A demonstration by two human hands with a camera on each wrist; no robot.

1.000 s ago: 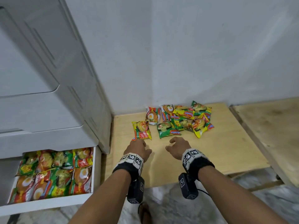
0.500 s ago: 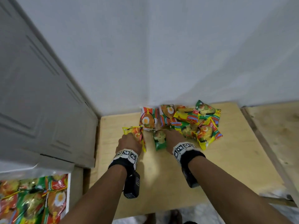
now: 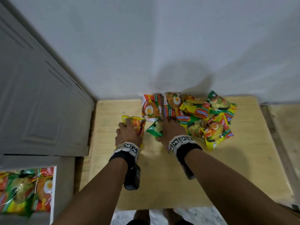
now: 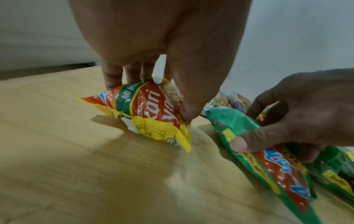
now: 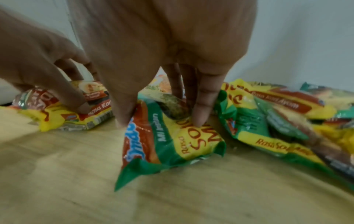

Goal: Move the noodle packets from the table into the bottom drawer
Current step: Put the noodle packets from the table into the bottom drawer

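Note:
My left hand (image 3: 128, 132) grips a yellow and red noodle packet (image 3: 138, 125) on the wooden table (image 3: 162, 176); the left wrist view shows thumb and fingers pinching the packet (image 4: 151, 112), its near edge lifted. My right hand (image 3: 172, 130) grips a green noodle packet (image 3: 155, 129), thumb on one side and fingers on the other of the packet (image 5: 172, 136). Several more packets (image 3: 203, 114) lie piled against the wall behind and to the right. The open bottom drawer (image 3: 26, 192), at lower left, holds several packets.
A grey drawer cabinet (image 3: 40, 103) stands left of the table, touching the white wall (image 3: 162, 46). A second wooden surface (image 3: 285, 127) adjoins the table on the right. My feet (image 3: 141, 216) show below the table's front edge on a marbled floor.
Both hands reached forward from the table's middle to the packets and closed on one each. The green and yellow packets now tilt up off the table. The view shifted right.

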